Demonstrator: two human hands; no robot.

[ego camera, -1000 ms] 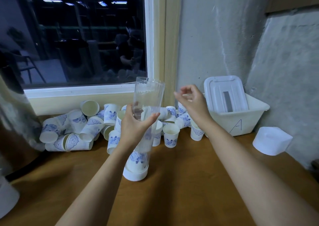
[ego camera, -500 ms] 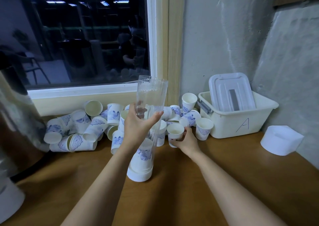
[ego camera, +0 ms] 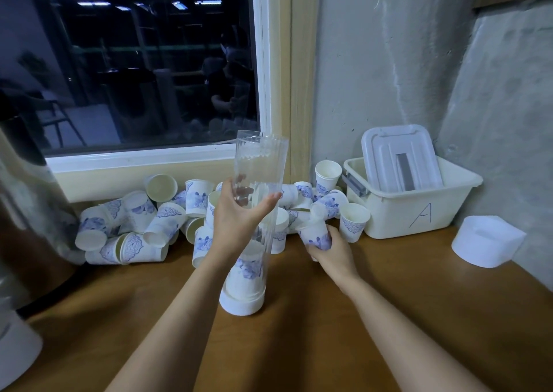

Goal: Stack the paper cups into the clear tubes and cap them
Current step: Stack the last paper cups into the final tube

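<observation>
A clear tube (ego camera: 257, 182), stacked cups (ego camera: 244, 275) at its base, stands tilted on the bench (ego camera: 299, 331), the left hand (ego camera: 236, 215) curled around its middle. The right hand (ego camera: 329, 249) grips a paper cup (ego camera: 312, 231) at the edge of the pile (ego camera: 143, 224); pulling it could topple neighbours, or tip the tube.

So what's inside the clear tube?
A blue-patterned paper cup sits at the bottom of the clear tube; its top is empty. The left hand covers the middle, nested count unclear.

Handwritten capital "A", dark marker, on front wall of cream plastic bin (ego camera: 398, 212) at right. No other legible text.
</observation>
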